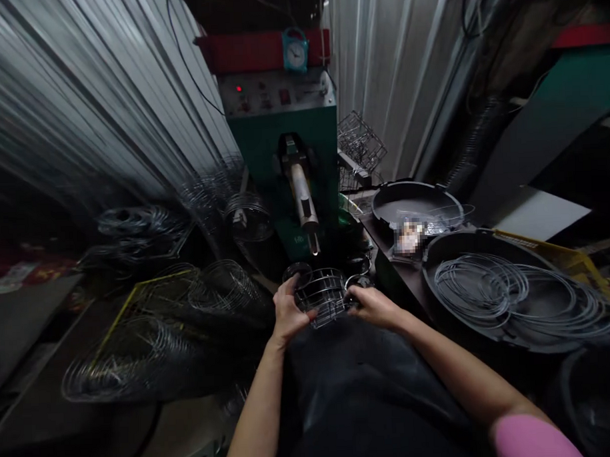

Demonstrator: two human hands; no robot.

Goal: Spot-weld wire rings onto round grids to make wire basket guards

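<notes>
Between my two hands is a small wire basket (323,291) with curved metal bars and a round ring at each side. My left hand (290,310) grips its left side, fingers closed around the wire. On the right side, my right hand (372,306) holds the basket near the other ring. Just beyond the basket, the metal arm (302,195) of a green machine (252,134) points down toward it, with a short tip at its end. The basket and the tip appear apart.
Black round trays stand at the right, the nearer tray (429,277) holding coiled wire rings (482,289). Wire rings in a yellow-edged crate (120,311) lie at the left. A blue clock (295,52) hangs on the machine. More wire racks (359,146) stand behind it.
</notes>
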